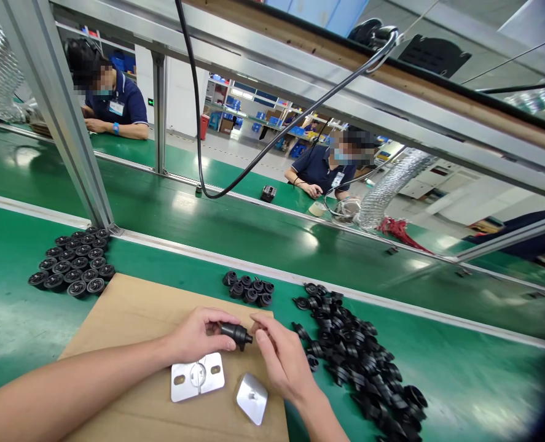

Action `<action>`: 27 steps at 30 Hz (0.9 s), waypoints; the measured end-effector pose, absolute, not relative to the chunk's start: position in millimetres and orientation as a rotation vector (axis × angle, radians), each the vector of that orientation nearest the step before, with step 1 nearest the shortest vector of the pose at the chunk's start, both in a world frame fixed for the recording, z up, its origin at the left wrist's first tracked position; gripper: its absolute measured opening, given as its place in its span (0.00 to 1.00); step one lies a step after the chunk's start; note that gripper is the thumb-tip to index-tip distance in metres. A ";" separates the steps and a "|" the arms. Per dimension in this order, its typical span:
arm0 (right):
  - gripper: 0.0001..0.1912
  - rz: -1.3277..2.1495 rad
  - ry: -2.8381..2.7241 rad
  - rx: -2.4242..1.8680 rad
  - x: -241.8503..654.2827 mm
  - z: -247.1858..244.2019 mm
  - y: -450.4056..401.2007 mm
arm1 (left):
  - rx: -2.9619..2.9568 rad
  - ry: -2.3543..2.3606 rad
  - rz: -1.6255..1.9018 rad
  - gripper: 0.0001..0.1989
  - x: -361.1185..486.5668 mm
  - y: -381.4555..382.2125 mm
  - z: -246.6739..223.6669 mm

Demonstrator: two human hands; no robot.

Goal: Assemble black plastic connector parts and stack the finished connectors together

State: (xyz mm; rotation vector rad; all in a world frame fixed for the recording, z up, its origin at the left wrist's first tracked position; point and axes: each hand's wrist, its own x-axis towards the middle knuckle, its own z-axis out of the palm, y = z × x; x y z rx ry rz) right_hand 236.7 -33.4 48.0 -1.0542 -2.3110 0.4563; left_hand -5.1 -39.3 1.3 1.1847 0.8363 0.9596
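Observation:
My left hand (193,337) grips a black stepped cylindrical plastic part (235,333) between thumb and fingers, its narrow end pointing right. Just right of that end is my right hand (285,362), its fingers stretched out and apart, with nothing visible in them. Both hands are over a brown cardboard sheet (134,319). Below the left hand, a silver metal plate (187,383) with two slots and a central ring lies on the cardboard. A smaller silver metal block (252,398) sits between that plate and my right wrist.
Neat rows of round black parts (76,261) stand at left, with a smaller group of black parts (249,288) beyond my hands. A loose pile of black pieces (359,350) spreads at right. Metal frame posts (64,110) and a hanging cable (272,147) cross ahead. Two people sit opposite.

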 end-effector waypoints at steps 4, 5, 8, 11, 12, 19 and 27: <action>0.20 0.390 -2.455 -0.844 244.6 47.5 -29.4 | 1.013 0.772 0.931 0.29 -3.4 -36.4 -5.9; 0.21 0.340 -2.484 -0.800 243.9 46.3 -28.8 | 1.005 0.760 0.923 0.29 -3.3 -36.0 -6.8; 0.23 0.191 -2.517 -0.729 238.5 44.3 -28.7 | 1.045 0.769 0.914 0.27 -4.1 -36.2 -7.8; 0.21 0.132 -2.536 -0.729 233.6 46.8 -29.6 | 1.103 0.802 0.922 0.26 -5.1 -37.5 -7.3; 0.18 0.135 -2.542 -0.738 232.6 47.9 -30.0 | 1.118 0.806 0.925 0.26 -5.2 -38.1 -6.8; 0.21 0.191 -2.520 -0.959 226.1 45.1 -33.3 | 1.222 0.810 0.922 0.23 -4.6 -41.7 -1.1; 0.15 0.242 -2.539 -0.906 231.8 51.5 -34.5 | 1.122 0.765 0.915 0.26 -5.3 -37.3 -3.9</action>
